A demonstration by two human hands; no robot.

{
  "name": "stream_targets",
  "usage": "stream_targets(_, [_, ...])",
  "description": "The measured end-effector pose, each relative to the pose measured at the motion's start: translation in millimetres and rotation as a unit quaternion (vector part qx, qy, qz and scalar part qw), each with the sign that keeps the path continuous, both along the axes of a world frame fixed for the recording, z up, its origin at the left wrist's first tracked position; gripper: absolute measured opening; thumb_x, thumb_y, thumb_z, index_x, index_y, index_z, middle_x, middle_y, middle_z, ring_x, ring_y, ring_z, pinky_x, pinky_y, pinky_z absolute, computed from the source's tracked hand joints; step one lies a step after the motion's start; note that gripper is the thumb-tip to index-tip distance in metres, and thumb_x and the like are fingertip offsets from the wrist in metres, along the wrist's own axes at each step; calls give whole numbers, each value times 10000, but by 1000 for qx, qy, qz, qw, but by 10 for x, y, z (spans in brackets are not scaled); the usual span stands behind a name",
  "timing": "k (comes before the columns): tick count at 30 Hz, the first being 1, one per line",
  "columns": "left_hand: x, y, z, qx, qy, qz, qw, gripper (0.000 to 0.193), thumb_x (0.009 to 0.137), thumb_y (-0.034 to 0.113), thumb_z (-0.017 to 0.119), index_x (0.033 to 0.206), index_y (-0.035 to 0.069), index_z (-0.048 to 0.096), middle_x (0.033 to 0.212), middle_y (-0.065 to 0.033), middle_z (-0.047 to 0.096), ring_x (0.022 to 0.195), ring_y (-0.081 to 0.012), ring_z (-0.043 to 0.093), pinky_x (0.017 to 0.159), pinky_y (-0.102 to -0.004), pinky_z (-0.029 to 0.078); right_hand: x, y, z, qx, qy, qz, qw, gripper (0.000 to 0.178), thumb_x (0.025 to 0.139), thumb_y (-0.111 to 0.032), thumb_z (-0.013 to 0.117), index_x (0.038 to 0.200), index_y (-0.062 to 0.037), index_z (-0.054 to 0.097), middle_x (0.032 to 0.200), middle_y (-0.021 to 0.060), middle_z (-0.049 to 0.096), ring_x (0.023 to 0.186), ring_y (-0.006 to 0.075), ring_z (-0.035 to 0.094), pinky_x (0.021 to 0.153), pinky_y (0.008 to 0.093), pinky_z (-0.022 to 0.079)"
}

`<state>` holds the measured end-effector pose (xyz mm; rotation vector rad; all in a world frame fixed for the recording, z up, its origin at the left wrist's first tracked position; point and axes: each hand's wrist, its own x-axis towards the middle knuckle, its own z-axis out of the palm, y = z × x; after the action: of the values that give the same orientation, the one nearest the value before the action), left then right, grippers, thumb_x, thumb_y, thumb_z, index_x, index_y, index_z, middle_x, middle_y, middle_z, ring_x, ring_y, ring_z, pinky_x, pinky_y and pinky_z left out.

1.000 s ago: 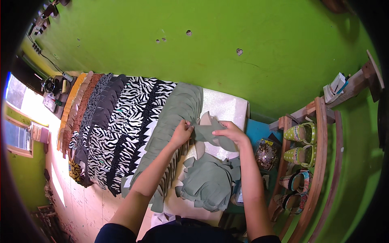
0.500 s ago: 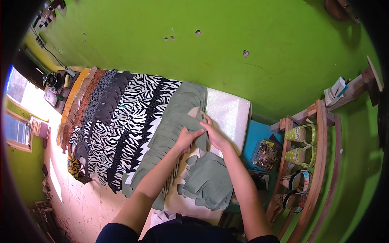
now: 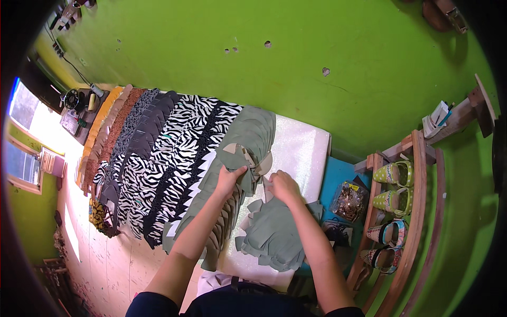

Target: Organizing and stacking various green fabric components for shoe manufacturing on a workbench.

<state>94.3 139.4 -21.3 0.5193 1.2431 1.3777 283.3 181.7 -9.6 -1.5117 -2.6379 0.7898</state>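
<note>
Rows of overlapping grey-green cut-out pieces (image 3: pixel 244 129), which look like leather or fabric, lie across the table. My left hand (image 3: pixel 230 180) grips one curved grey-green piece (image 3: pixel 232 160) above the row, thumb on top. Close by on the right, my right hand (image 3: pixel 284 187) is closed, its fingertips pinching a piece with a pale underside (image 3: pixel 266 183). Below my right hand sits a loose heap of more grey-green pieces (image 3: pixel 277 232). Fingers under both pieces are partly hidden.
Zebra-print pieces (image 3: pixel 182 119), then dark grey, brown and yellow rows, cover the table leftward. A wooden rack (image 3: pixel 417 195) with sandals (image 3: pixel 393 173) stands at right, near a plastic bag of small metallic bits (image 3: pixel 348 201). A green wall (image 3: pixel 211 58) rises behind.
My hands were together over one spot; now they are apart, the left holding its piece further left and the right drawn slightly right and nearer. The view has shifted slightly.
</note>
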Motion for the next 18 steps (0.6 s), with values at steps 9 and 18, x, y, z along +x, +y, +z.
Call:
stream_targets(9, [-94,-111,142,-34,-25,5,999,420,778,46,597,1149,26,402,1036,-93,534,921,-200,552,793,-334,463,235,270,-219,-244,176,-105,948,284,678,-63,669,942,-32,570,791,84,586,743,172,568,676,289,461])
stream_targets(18, [-120,-255,77,-42,-19,21,999,343,751,56,620,1056,-1,473,978,-87,566,881,-180,556,785,-305,450,-55,541,-164,-353,356,-179,847,401,730,-33,636,1102,6,494,983,94,576,850,133,552,742,245,444])
